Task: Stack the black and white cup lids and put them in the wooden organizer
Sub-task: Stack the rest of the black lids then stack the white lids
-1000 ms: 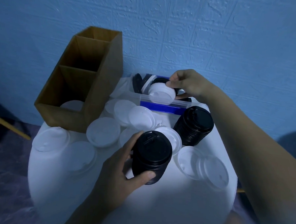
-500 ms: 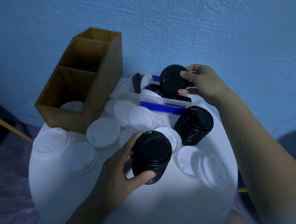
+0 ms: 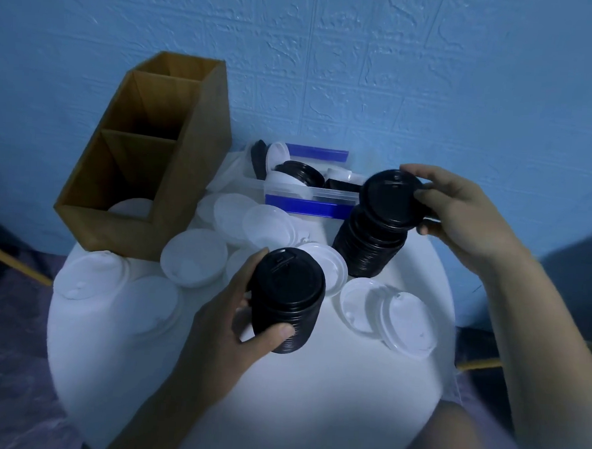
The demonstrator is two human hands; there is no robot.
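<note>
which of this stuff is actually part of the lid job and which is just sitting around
In the job: single black lid in the right hand; held black stack in the left hand; standing black stack; loose white lids; wooden organizer; clear bin with more lids.
Just there: white table; blue wall.

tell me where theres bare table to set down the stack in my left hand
The near part of the table is bare, bordered by the left hand with its stack, two white lids at right and the near edge. From the organizer to the tub and the other black stack it is crowded with overlapping lids.
</note>
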